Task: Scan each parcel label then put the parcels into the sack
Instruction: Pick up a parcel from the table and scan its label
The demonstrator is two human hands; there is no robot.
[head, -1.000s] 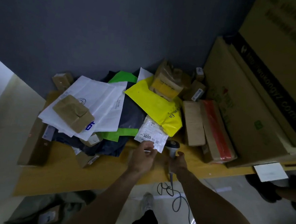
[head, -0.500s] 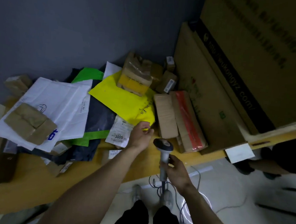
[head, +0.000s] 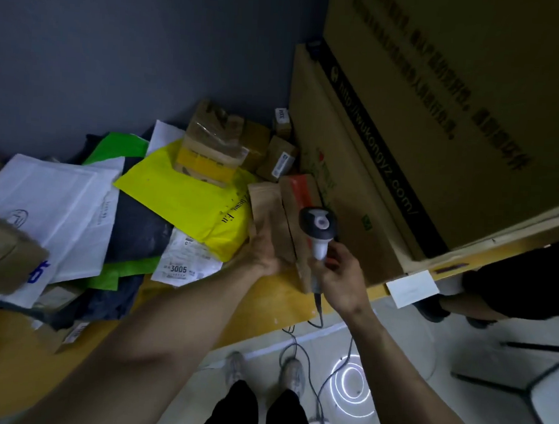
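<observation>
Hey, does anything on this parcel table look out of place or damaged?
Nothing looks torn, the brown parcel in the left hand included. The mailers lie in a jumbled, overlapping heap, and the cable of the scanner trails off the table onto the floor beside the shoes, where a foot might snag it.

A white label [head: 182, 264] reads 3005; a big carton [head: 390, 173], wukongyz.com.

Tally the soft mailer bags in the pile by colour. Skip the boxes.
Yellow mailer: 1
Green mailer: 1 it seems, showing above and below the dark one
Dark mailer: at least 1
White: at least 2, the large printed mailer and a white corner behind the yellow
Total: at least 5; overlaps hide the rest.
</observation>
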